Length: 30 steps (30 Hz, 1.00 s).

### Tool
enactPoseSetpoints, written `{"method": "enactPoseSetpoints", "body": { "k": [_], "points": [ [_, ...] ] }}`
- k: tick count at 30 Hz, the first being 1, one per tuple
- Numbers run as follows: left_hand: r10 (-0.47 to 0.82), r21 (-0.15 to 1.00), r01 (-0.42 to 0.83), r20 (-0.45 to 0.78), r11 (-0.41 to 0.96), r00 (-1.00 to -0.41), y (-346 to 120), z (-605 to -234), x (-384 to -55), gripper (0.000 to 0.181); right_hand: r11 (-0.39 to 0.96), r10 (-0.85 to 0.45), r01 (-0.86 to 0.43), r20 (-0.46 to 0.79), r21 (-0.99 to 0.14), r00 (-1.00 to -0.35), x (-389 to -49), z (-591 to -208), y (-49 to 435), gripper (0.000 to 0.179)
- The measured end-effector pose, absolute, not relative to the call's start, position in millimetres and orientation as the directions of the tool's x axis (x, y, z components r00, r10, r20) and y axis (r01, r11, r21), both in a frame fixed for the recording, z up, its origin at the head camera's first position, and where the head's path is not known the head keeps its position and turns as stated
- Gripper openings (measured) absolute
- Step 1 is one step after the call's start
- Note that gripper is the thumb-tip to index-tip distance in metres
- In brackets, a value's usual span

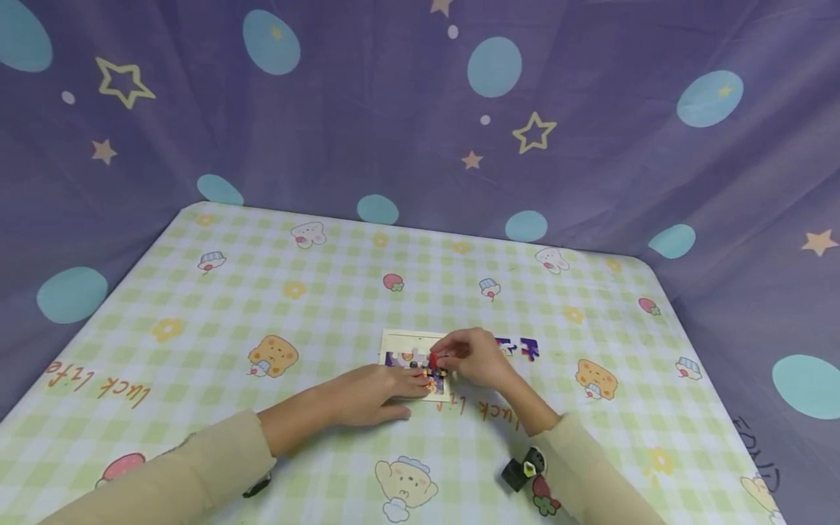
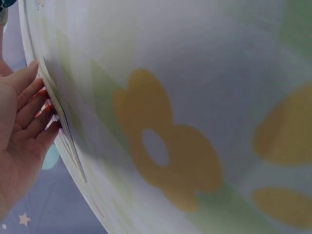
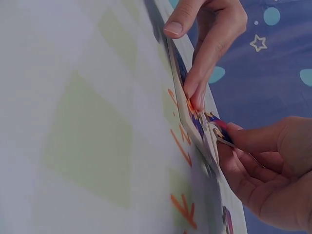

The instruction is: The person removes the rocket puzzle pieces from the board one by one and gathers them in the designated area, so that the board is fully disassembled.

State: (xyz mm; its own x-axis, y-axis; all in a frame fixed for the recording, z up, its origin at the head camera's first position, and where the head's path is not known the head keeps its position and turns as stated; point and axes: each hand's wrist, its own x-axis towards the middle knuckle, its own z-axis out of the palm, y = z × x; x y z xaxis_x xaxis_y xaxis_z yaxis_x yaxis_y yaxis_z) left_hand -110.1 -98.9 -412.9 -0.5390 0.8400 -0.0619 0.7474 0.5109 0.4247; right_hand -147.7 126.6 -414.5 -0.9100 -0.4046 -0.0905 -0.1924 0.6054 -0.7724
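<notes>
A small jigsaw puzzle in a pale tray point(image 1: 402, 338) lies near the middle of the table in the head view, partly filled with purple and coloured pieces. My left hand point(image 1: 367, 395) rests its fairly straight fingertips on the pieces; in the left wrist view those fingers point(image 2: 36, 114) reach over the tray's edge. From the right, my right hand point(image 1: 477, 359) pinches a puzzle piece point(image 3: 222, 127) between thumb and fingers. In the right wrist view this piece is tilted, at the tray's right side beside my left fingertips. My hands cover part of the puzzle.
Loose puzzle pieces point(image 1: 529, 348) lie on the table just right of my right hand. A green-and-white checked cloth point(image 1: 341, 292) with cartoon prints covers the table. Behind it hangs a purple curtain point(image 1: 394, 109). A black wrist device point(image 1: 523, 470) sits by my right sleeve.
</notes>
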Motion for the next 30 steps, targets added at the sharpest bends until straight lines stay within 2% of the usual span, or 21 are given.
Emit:
{"method": "enactPoseSetpoints", "body": {
  "k": [11,30],
  "points": [
    [0.835,0.431,0.740,-0.063,0.516,-0.546,-98.3,-411.2,-109.0,0.041,0.545,-0.309,-0.024,-0.174,-0.838,-0.935,-143.3,-424.0,158.3,0.014],
    [0.829,0.421,0.737,-0.067,0.528,-0.556,-99.4,-412.4,-108.0,0.041,0.561,-0.205,0.071,-0.221,-0.825,-0.953,-135.5,-429.6,232.9,0.022]
  ]
}}
